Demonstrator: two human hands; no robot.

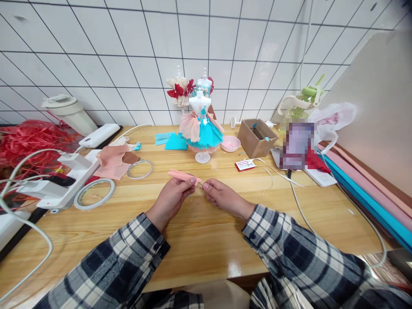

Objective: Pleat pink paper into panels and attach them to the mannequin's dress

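My left hand (175, 195) is closed on a folded strip of pink crepe paper (180, 174), thumb on top, held above the middle of the table. At the paper's right end my right hand (223, 195) makes a pinch; what lies between its fingertips is too small to make out. Just beyond my hands stands a small white dress form (199, 105) in a pink and turquoise paper skirt (206, 133). Two more dressed forms stand behind it, one with a cream dress and red flowers (177, 91).
Left are rolls of tape (95, 194), pink paper scraps (111, 161), a power strip (64, 182) and red shredded paper (28, 143). Right are a pink bowl (230, 143), a cardboard box (257, 138), a tagged card (245, 165), a phone (296, 146) and a cable (299, 206).
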